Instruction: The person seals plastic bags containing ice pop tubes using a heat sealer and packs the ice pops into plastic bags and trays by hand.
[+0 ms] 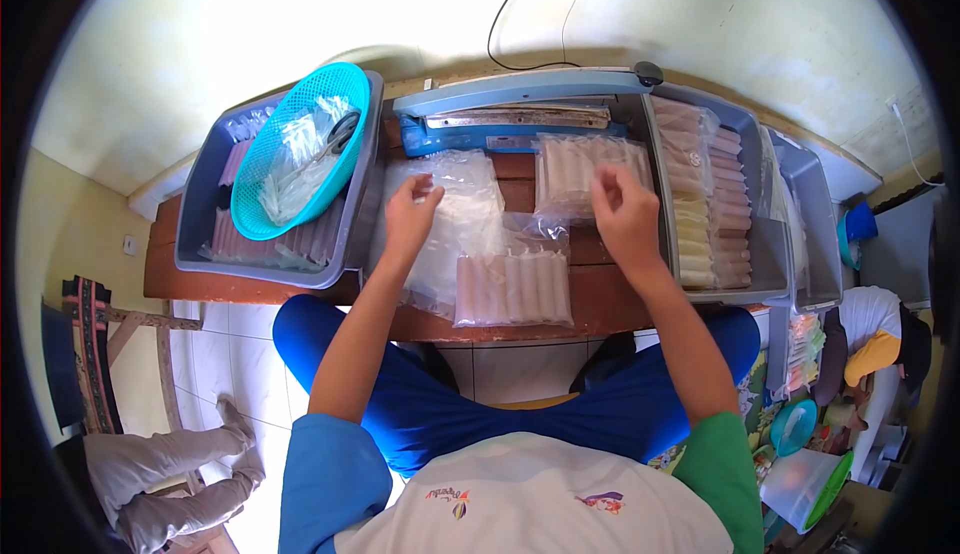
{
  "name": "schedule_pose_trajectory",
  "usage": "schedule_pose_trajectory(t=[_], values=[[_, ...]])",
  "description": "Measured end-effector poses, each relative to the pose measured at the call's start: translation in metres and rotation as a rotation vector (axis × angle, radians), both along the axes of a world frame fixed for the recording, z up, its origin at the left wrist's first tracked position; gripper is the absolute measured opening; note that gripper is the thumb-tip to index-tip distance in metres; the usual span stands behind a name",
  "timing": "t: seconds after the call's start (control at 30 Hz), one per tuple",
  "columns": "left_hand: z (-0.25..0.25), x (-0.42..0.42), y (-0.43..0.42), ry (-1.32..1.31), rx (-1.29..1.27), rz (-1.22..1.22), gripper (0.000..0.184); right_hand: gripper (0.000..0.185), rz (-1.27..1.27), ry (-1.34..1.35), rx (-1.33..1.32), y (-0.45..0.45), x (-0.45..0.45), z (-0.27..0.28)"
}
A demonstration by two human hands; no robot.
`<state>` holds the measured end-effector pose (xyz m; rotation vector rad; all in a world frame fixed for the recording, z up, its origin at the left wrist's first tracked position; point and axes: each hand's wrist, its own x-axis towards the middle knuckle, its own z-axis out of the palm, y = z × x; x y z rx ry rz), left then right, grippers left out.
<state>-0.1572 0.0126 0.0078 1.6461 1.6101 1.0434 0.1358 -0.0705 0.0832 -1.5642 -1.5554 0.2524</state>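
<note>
Close to the person, near the front edge of the brown desk (607, 299), lies the front pack (513, 289), a clear bag with a row of pinkish tubes inside. It looks a bit heavy and soft, and the shiny bag may be slippery. The tubes could bend or burst if squeezed hard, so it seems best to hold both ends, with a palm under the middle. Just past it, the left hand (413, 211) is over a pile of clear bags (455, 189), which look very light, floppy and slick. Its fingers are bent, with the thumb near the others, but I cannot tell if they pinch a bag. The right hand (627, 216) is at the right end of the back pack (570, 169), a bag of the same kind of tubes. Its fingers are bent too, and I cannot tell if they grip the pack. On the left, a big gray tub (345, 244) has more tubes in it, and a blue-green basket (360, 84) sits tilted on top, with clear bags and scissors (343, 132) inside. On the right, another tub (768, 259) holds pink and yellow tubes in bags. Behind the back pack is a blue machine (520, 88) with a long arm.
</note>
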Motion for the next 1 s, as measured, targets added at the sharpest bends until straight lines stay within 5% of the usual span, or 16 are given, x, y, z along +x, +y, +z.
schedule_pose_trajectory(t=[0.3, 0.47, 0.77, 1.0], values=[[-0.021, -0.009, -0.044, 0.228, -0.280, -0.205, 0.047, 0.025, -0.010, 0.297, -0.524, -0.031, 0.011, -0.089], [-0.048, -0.005, -0.036, -0.101, -0.485, -0.255, 0.039, 0.030, -0.034, 0.351, -0.651, -0.022, -0.001, -0.096], [-0.054, -0.003, -0.035, -0.314, -0.517, -0.240, 0.023, 0.025, -0.094, 0.197, -0.431, -0.015, -0.013, -0.129], [0.026, -0.005, -0.074, -0.302, -0.405, -0.201, 0.022, 0.013, -0.015, 0.300, -0.222, -0.056, -0.027, -0.059]])
